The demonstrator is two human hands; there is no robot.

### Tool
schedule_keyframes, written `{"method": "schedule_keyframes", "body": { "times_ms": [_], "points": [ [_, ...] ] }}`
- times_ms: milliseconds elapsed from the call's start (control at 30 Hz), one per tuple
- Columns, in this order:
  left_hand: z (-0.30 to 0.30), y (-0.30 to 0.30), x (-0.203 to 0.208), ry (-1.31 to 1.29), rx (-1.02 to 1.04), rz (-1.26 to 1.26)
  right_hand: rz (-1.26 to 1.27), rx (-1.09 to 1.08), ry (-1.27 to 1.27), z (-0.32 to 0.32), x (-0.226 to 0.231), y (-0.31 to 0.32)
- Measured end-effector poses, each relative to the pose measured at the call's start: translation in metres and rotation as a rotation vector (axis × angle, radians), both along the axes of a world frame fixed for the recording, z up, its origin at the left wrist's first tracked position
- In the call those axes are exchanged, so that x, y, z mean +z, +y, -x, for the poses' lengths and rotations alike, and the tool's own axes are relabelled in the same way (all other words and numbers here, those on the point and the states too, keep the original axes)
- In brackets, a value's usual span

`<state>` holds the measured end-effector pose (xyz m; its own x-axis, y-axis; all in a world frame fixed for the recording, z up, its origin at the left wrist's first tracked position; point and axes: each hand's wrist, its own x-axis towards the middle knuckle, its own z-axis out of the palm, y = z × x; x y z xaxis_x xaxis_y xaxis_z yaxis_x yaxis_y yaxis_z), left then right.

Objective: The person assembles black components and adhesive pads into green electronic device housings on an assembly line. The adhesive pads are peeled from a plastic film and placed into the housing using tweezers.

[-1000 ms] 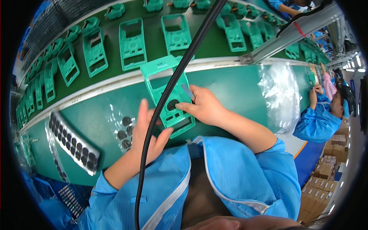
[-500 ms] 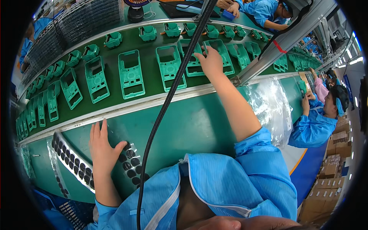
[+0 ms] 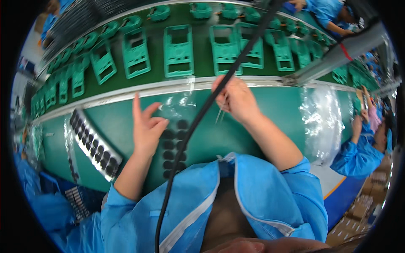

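My right hand [image 3: 239, 100] is closed around slim metal tweezers [image 3: 221, 113], just on the near side of the conveyor rail. A black cable in front hides part of its fingers. My left hand [image 3: 147, 128] hovers over the bench with its fingers apart and holds nothing. Close beside it, a clear sheet with round black pads [image 3: 168, 154] in rows lies on the bench. Farther left is a white strip [image 3: 95, 145] carrying more such pads. Beyond the rail, a green plastic frame [image 3: 179, 50] lies flat on the belt among several alike.
The black cable [image 3: 198, 120] hangs across the middle of the view. Smaller green housings [image 3: 200, 10] line the belt's far side. Clear plastic bags [image 3: 322, 122] lie at right, below a slanted metal post [image 3: 337, 55]. A co-worker in blue [image 3: 354, 152] sits at far right.
My right hand has come back from the green frames on the belt to the bench side, where the tweezers now show. My left hand has shifted right and up. The view has turned.
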<state>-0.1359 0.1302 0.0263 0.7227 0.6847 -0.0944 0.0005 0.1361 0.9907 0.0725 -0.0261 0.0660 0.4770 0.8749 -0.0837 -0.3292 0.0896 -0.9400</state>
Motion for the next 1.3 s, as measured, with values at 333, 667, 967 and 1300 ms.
{"method": "schedule_keyframes", "body": {
  "times_ms": [333, 667, 967, 1300],
  "points": [
    [-0.055, 0.017, 0.022, 0.507, -0.469, -0.060, 0.184, 0.145, 0.210, -0.001, -0.029, 0.004],
    [-0.054, 0.013, 0.010, 0.309, -0.574, 0.498, 0.213, 0.106, -0.104, 0.012, -0.040, -0.001],
    [-0.053, 0.012, 0.011, 0.327, -0.593, 0.442, 0.273, 0.189, -0.025, 0.003, -0.035, -0.002],
    [-0.052, 0.006, 0.005, 0.241, -0.592, 0.416, 0.245, 0.309, 0.002, -0.007, -0.041, -0.001]
  ]
}}
